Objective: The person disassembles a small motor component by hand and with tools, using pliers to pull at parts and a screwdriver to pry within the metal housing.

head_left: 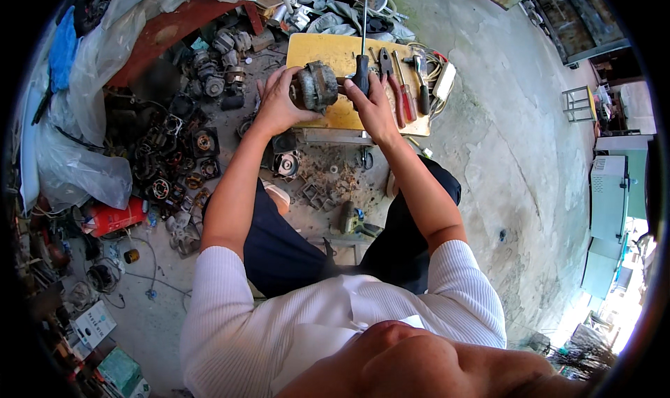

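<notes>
My left hand grips a dirty round electric motor and holds it over a small yellow wooden table. My right hand is closed on a screwdriver with a black handle, its shaft pointing up and away from me, right beside the motor. Both forearms reach forward from my white ribbed sleeves.
Pliers, red-handled screwdrivers and a white power strip lie on the table's right side. Several old motors and stators are piled on the concrete floor at left, with plastic sheeting, a red can and a drill by my knees.
</notes>
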Demonstrator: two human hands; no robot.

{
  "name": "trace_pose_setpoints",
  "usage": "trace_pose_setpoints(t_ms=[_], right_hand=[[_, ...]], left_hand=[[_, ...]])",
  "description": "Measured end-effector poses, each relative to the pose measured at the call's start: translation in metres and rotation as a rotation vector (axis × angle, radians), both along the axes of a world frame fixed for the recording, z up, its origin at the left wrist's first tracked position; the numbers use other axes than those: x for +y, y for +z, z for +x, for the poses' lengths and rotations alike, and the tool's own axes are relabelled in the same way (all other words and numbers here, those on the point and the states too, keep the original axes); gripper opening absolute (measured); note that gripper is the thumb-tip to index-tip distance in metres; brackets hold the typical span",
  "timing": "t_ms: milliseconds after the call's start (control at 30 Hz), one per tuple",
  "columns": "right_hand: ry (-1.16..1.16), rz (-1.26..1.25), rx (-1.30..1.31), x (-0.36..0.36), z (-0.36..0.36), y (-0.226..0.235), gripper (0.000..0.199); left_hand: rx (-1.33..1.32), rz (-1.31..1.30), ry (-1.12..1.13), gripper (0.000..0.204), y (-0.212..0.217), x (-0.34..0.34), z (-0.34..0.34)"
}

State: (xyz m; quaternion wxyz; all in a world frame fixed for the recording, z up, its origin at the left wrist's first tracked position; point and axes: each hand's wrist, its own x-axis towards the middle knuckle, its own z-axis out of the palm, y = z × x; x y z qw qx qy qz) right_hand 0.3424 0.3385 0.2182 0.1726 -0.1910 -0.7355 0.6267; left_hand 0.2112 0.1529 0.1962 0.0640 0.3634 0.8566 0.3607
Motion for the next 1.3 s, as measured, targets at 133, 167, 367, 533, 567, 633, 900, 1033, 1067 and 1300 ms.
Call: trace_pose_setpoints(t_ms=[133,167,367,533,567,633,900,1033,1067,1300], right_hand=[[0.022,0.041,-0.01,0.0,0.002,0.002,0.037],[0.029,0.032,-0.01,0.0,0.002,0.003,0.037],[0.054,0.118,0.007,-0.003,0.005,-0.001,0.041],[0.108,0.054,-0.045,-0.006,0.006,-0.002,0.041],[0.107,0.054,-0.023,-0.006,0.005,-0.005,0.041],[0.113,0.03,-0.014,-0.005,0.005,-0.009,0.041],[0.171,-0.235,0.006,-0.012,0.008,-0.006,0.036],[0.174,-0.289,0.001,-0.018,0.013,0.002,0.033],[0.175,-0.278,-0.002,-0.018,0.014,0.003,0.032],[0.07,0.102,0.013,0.009,0.026,0.031,0.045]], left_hand=[[0.022,-0.003,0.008,0.108,0.008,-0.004,0.003],[0.01,-0.013,-0.009,0.107,0.014,-0.006,0.002],[0.154,-0.144,0.014,0.1,0.038,-0.015,0.007],[0.163,-0.141,0.034,0.1,0.035,-0.016,0.005],[0.163,-0.146,0.037,0.101,0.035,-0.016,0.006],[0.131,-0.151,0.044,0.104,0.036,-0.017,0.008],[0.067,-0.241,0.111,0.108,0.012,-0.035,0.011],[0.013,-0.163,0.099,0.103,0.012,-0.041,0.009],[-0.005,-0.154,0.09,0.102,0.014,-0.04,0.007],[0.045,-0.07,0.09,0.094,0.044,-0.033,0.005]])
